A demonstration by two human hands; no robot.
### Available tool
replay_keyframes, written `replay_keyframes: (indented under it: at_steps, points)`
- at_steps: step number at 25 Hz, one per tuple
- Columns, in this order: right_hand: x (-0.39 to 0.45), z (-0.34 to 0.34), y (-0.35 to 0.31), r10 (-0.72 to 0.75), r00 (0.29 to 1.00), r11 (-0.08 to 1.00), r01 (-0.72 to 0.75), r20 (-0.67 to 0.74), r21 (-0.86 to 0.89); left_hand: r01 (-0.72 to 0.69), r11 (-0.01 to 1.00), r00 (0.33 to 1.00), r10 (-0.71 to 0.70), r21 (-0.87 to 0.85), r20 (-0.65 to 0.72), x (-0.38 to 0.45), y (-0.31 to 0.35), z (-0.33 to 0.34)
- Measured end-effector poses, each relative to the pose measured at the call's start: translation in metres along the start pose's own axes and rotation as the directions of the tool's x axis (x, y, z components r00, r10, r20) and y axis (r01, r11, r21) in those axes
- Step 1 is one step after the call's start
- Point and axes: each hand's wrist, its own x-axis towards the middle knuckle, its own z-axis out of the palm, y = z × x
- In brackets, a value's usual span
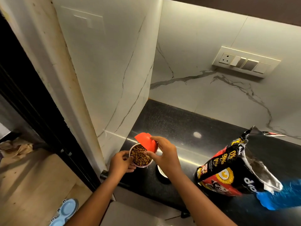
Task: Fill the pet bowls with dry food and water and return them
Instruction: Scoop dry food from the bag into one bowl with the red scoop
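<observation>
Holding a small round steel bowl (141, 156) heaped with brown dry kibble (140, 156), the left hand (121, 162) grips its near rim with the fingers curled under and around the side. The right hand (164, 154) grasps an orange-red plastic scoop cup (146, 141) tipped mouth-down, touching the far edge of the bowl; whether any kibble is falling from it cannot be made out.

Just under the right wrist, on the polished black stone counter (179, 128), a second round steel bowl (161, 172) shows only as a sliver of pale rim, and what it holds is hidden. To the right of the right forearm stands an opened black-and-red dry food bag (228, 173) with a torn, crumpled top, well apart from both hands. Down by the left elbow, on the pale floor, lies a light blue plastic double-bowl stand (65, 211) with both wells bare.

By my reading the food half is nearly done: one bowl looks full enough. What seems left is to put the scoop down, fill the other bowl with water, and set both bowls back into the blue stand on the floor. No tap or water source is in view.
</observation>
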Motion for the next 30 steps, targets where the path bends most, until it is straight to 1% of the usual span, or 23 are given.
replay_keyframes:
  at_steps: [2,4,6,10,13,14,15,16,17,18,19,20,21,23,24,27,30]
  points:
    - [-0.003,-0.006,0.001,0.117,0.992,0.983,-0.109,-0.047,0.145,0.013,1.0,1.0,-0.013,-0.002,0.001,-0.002,-0.001,0.002]
    - [-0.005,-0.016,-0.001,0.254,0.965,0.919,-0.219,-0.068,0.328,0.022,1.0,1.0,-0.022,0.015,-0.008,-0.001,-0.001,0.003]
    - [-0.006,-0.028,0.001,0.371,0.924,0.84,-0.291,-0.092,0.458,0.022,0.999,1.0,-0.022,0.035,-0.01,0.004,-0.006,0.005]
    - [-0.006,-0.055,0.001,0.476,0.871,0.73,-0.318,-0.116,0.605,0.055,0.997,0.998,-0.056,0.062,0.007,0.007,-0.012,0.01]
    - [-0.012,-0.079,-0.009,0.535,0.842,0.623,-0.34,-0.068,0.704,0.133,0.988,0.99,-0.137,0.074,0.044,0.003,-0.007,0.009]
    - [-0.013,-0.089,-0.014,0.553,0.832,0.583,-0.346,-0.047,0.735,0.166,0.981,0.982,-0.174,0.102,0.069,0.001,-0.003,0.008]
    - [-0.013,-0.1,-0.018,0.566,0.824,0.551,-0.35,-0.03,0.758,0.191,0.968,0.975,-0.206,0.164,0.08,-0.001,0.003,0.007]
    - [-0.013,-0.112,-0.022,0.569,0.822,0.531,-0.346,-0.023,0.773,0.193,0.94,0.973,-0.221,0.282,0.07,-0.003,0.01,0.005]
    - [-0.014,-0.124,-0.025,0.566,0.824,0.524,-0.337,-0.024,0.782,0.17,0.885,0.977,-0.21,0.433,0.045,-0.005,0.018,0.004]
    - [-0.016,-0.137,-0.028,0.558,0.829,0.524,-0.322,-0.032,0.788,0.125,0.811,0.987,-0.159,0.571,0.01,-0.009,0.028,0.004]
    - [-0.017,-0.15,-0.032,0.548,0.835,0.527,-0.302,-0.046,0.794,0.064,0.75,0.997,-0.076,0.658,-0.01,-0.014,0.042,0.007]
    - [-0.019,-0.161,-0.035,0.538,0.841,0.529,-0.28,-0.062,0.801,-0.012,0.731,1.0,0.015,0.682,0.002,-0.02,0.058,0.013]
    - [-0.02,-0.172,-0.037,0.529,0.845,0.528,-0.256,-0.077,0.81,-0.105,0.761,0.994,0.097,0.64,0.048,-0.028,0.076,0.022]
    - [-0.024,-0.194,-0.037,0.507,0.855,0.54,-0.215,-0.111,0.814,-0.273,0.847,0.961,0.22,0.455,0.167,-0.05,0.116,0.049]
    - [-0.027,-0.205,-0.037,0.496,0.859,0.549,-0.197,-0.127,0.812,-0.345,0.859,0.936,0.283,0.379,0.211,-0.063,0.135,0.065]
    - [-0.036,-0.243,-0.03,0.477,0.864,0.541,-0.143,-0.162,0.829,-0.502,0.83,0.86,0.45,0.242,0.241,-0.101,0.178,0.112]
    - [-0.047,-0.278,-0.019,0.499,0.85,0.524,-0.14,-0.169,0.84,-0.579,0.802,0.806,0.536,0.147,0.252,-0.132,0.198,0.153]
